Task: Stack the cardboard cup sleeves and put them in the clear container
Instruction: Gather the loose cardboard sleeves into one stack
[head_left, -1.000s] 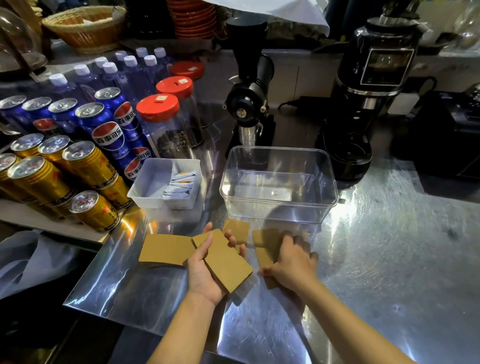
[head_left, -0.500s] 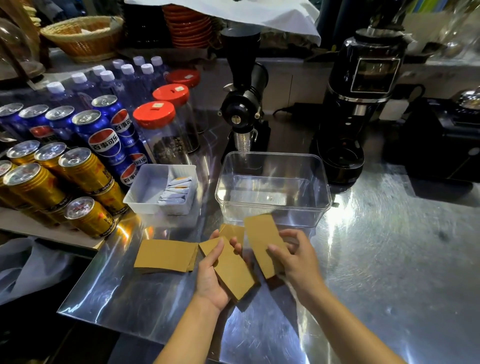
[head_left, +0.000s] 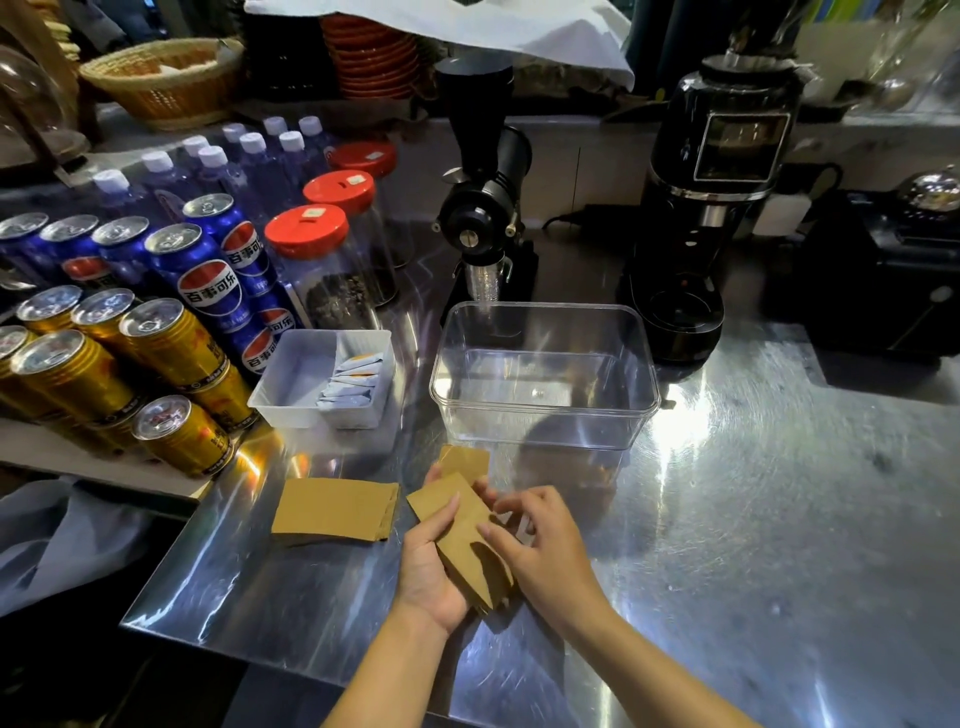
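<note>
Brown flat cardboard cup sleeves (head_left: 462, 540) lie stacked in the left hand (head_left: 431, 566), thumb clamped over them, while the right hand (head_left: 540, 545) pinches their right edge. Loose squaring could fan them onto the steel counter (head_left: 727, 519). Two more sleeves (head_left: 335, 509) wait left; one corner (head_left: 465, 460) peeks just before the empty clear plastic container (head_left: 543, 415), its approach unobstructed.

The cardboard cup sleeves (head_left: 335, 509) are plain brown. The container (head_left: 545, 376) is clear and colourless. The counter (head_left: 753, 519) is shiny silver with fine scratches. The cans (head_left: 208, 275) at the left are blue with a red and white round logo, the other cans (head_left: 166, 343) are gold. The jars (head_left: 306, 231) have red lids. The small tray (head_left: 291, 384) is white. Both grinders (head_left: 483, 208) are black.
</note>
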